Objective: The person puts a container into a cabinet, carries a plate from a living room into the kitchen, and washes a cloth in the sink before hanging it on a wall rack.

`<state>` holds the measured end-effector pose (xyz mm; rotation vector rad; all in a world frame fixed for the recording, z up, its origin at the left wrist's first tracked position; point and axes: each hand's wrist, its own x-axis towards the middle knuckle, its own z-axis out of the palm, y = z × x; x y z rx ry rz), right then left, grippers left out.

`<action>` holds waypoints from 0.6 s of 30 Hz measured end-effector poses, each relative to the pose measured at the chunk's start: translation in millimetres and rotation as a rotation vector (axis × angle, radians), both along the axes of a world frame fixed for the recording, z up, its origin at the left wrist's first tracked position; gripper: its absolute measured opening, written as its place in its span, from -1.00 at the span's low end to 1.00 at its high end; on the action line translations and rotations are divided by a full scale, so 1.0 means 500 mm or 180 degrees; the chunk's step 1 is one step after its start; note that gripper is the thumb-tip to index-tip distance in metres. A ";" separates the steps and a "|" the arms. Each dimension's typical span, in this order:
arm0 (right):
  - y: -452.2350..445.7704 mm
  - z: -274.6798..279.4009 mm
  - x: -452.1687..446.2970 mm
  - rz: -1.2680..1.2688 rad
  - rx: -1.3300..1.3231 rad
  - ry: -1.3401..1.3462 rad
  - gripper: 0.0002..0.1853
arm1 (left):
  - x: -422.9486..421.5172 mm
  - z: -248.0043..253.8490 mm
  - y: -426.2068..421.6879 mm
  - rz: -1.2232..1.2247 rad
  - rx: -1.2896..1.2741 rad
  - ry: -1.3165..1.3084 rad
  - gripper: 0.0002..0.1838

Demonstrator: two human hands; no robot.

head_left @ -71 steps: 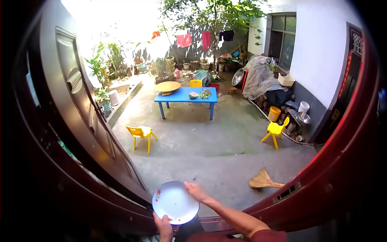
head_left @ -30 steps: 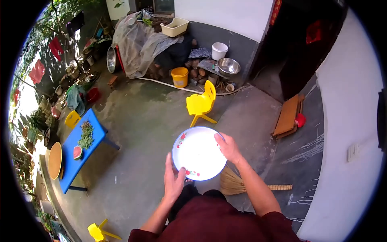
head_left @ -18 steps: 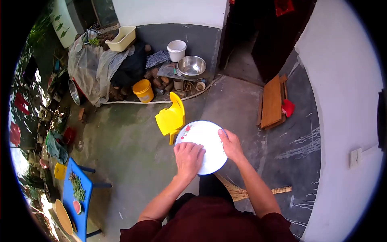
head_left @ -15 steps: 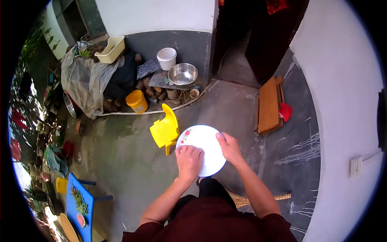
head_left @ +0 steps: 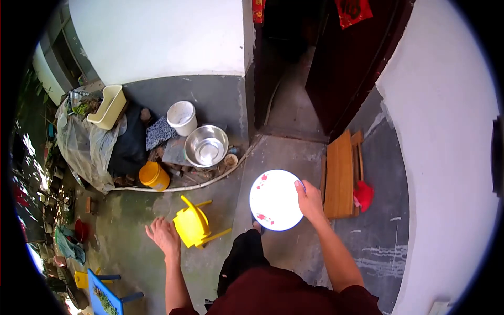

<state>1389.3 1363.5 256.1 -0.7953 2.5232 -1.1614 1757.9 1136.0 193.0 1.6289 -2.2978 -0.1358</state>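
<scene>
A round white plate with a blue rim and red flowers is in my right hand. My thumb lies over its right edge, and the fingers beneath are hidden. Out to the left, my left hand is empty with its fingers apart. In the view it overlaps the left side of a small yellow plastic chair; whether it touches the chair I cannot tell. One of my feet shows just below the plate.
An open dark door stands ahead. A folded wooden table leans by the right wall. Along the far wall are a steel basin, a white bucket and a yellow bucket. A blue table stands at lower left.
My left hand has let go of the plate and swung out left. The right hand keeps the plate. My view has moved forward, toward the doorway, and the chair now lies lower and further left.
</scene>
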 end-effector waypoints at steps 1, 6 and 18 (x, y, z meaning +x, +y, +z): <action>-0.023 -0.014 -0.059 -0.0021 0.0210 0.0207 -0.57 | -0.042 -0.032 -0.012 0.0009 -0.0098 0.0000 -0.84; -0.153 -0.029 -0.386 -0.0180 0.0904 0.0869 -0.58 | -0.359 -0.098 -0.122 -0.0073 0.0020 0.0036 -0.62; -0.180 -0.083 -1.182 -0.1541 0.0641 0.1283 -0.61 | -1.312 0.019 -0.267 -0.2737 0.0492 0.0801 -0.76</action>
